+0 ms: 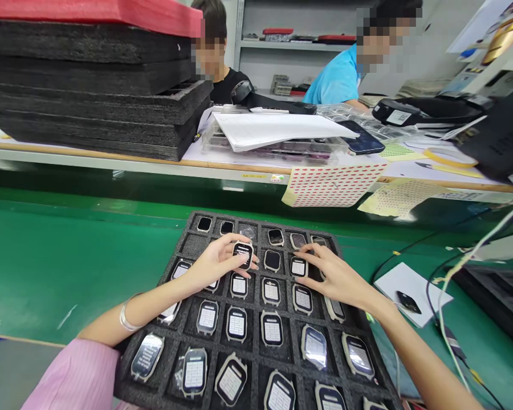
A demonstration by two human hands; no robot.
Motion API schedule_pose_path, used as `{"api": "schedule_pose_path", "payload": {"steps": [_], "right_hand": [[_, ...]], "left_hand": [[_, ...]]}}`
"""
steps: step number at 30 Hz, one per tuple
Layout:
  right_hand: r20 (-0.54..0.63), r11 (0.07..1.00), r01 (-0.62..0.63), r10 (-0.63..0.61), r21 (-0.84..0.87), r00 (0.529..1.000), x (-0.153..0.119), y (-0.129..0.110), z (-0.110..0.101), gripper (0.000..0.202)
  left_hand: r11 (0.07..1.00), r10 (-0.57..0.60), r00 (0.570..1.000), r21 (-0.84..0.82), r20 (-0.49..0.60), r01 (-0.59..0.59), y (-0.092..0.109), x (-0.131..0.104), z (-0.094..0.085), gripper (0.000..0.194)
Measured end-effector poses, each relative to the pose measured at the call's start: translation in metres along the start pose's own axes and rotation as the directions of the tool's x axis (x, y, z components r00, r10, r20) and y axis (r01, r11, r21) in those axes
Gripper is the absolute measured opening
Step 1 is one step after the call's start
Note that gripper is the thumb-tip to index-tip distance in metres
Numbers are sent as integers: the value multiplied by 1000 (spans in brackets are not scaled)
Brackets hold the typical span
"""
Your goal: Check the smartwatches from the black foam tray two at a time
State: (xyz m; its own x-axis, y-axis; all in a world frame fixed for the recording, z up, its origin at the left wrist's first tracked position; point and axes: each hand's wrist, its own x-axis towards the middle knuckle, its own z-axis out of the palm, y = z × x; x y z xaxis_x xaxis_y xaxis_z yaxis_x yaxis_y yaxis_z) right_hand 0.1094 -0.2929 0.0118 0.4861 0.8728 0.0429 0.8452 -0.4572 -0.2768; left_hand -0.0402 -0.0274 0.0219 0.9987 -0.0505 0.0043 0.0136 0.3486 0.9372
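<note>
My left hand (223, 256) holds a smartwatch case (243, 254) above the tray, its thumb on the lit screen and fingers behind it. Farther right, my right hand (331, 272) has its thumb and fingers at the edges of another watch case (298, 266) with a lit list on its screen. Whether that one is lifted off its compartment I cannot tell. Both hands are over a black foam tray (180, 326) divided into square compartments. Strapless watch cases lie in most of them, many with white lists on screen, such as the watch (272, 328); some in the back rows are dark.
The tray rests on a green work surface (68, 256). Black foam trays (89, 74) are stacked on the shelf ahead, near papers (277, 128) and a phone (361, 136). Cables (447, 285) run along the right. Two people sit beyond the shelf.
</note>
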Motion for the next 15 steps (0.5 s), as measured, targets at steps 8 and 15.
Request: {"api": "schedule_pose_path", "payload": {"steps": [8, 15], "right_hand": [[35, 990, 140, -141, 26, 989, 32, -34, -4, 33], [34, 998, -35, 36, -49, 999, 58, -47, 25, 19]], "left_hand": [[999, 22, 999, 36, -25, -21, -1, 2, -4, 37], [998, 31, 997, 60, -68, -27, 3, 1, -7, 35]]}}
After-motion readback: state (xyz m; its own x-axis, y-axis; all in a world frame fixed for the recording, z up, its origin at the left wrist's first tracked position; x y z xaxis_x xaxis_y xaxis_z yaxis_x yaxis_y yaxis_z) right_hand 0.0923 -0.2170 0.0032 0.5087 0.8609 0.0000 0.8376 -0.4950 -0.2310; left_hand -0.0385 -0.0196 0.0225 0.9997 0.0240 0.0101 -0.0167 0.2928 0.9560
